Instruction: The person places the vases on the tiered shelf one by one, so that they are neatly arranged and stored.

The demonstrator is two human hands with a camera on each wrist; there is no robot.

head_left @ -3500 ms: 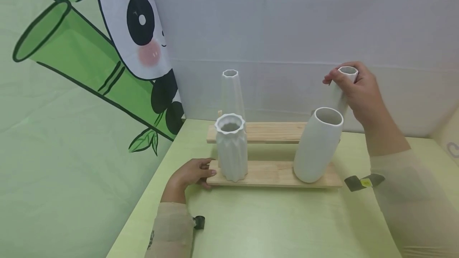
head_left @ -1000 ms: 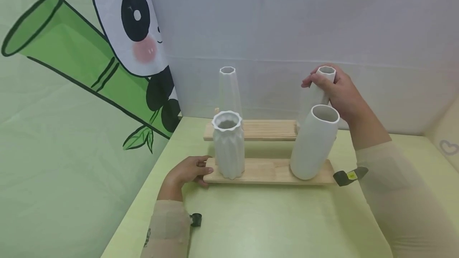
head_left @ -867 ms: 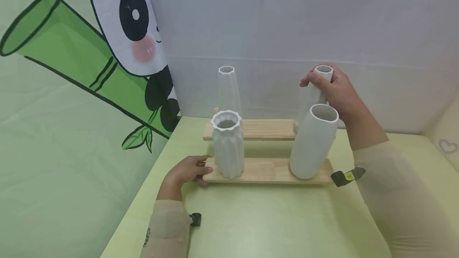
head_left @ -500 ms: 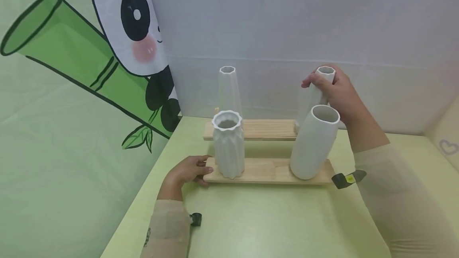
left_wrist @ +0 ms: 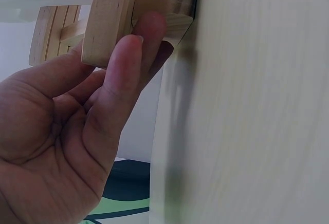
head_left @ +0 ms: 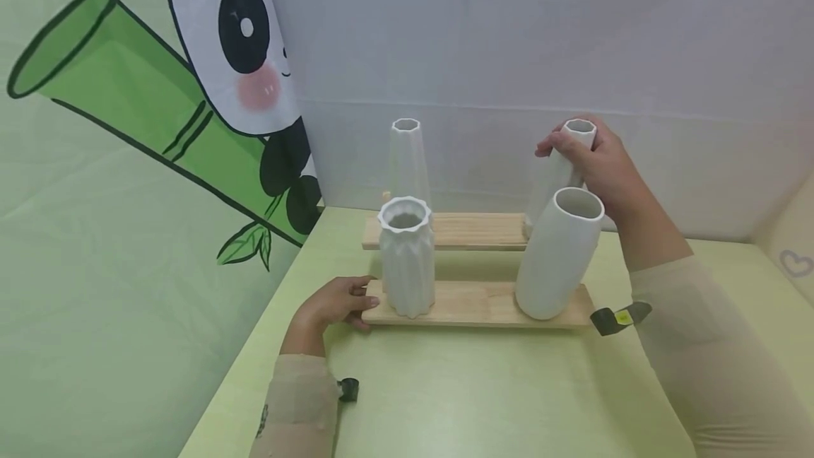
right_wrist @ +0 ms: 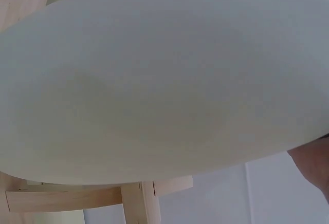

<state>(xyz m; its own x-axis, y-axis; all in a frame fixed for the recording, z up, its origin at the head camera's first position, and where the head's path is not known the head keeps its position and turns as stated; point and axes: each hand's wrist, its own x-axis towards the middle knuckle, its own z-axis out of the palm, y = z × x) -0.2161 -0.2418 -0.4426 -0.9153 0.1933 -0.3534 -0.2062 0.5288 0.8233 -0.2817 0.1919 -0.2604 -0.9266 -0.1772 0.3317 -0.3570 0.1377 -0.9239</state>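
Observation:
My left hand (head_left: 335, 304) grips the left end of the lower board of a two-step wooden shelf (head_left: 470, 302); the left wrist view shows thumb and fingers around the board end (left_wrist: 110, 23). At the back right, my right hand (head_left: 600, 161) holds a slim white faceted vase (head_left: 553, 175) near its neck, over the upper board's right end. Its base is hidden by a smooth rounded white vase (head_left: 559, 253) on the lower board. That rounded vase (right_wrist: 164, 80) fills most of the right wrist view, hiding nearly all of the right hand.
A ribbed white vase (head_left: 408, 260) stands on the lower board's left. Behind it, a tall slim vase (head_left: 409, 161) stands at the upper board's left end. The shelf sits on a pale yellow table (head_left: 470, 387), before a white cloth backdrop (head_left: 509, 55).
Since the oldest frame, my right hand has moved left with the slim vase, bringing it over the upper board's right end. In the last second both hands have stayed nearly still.

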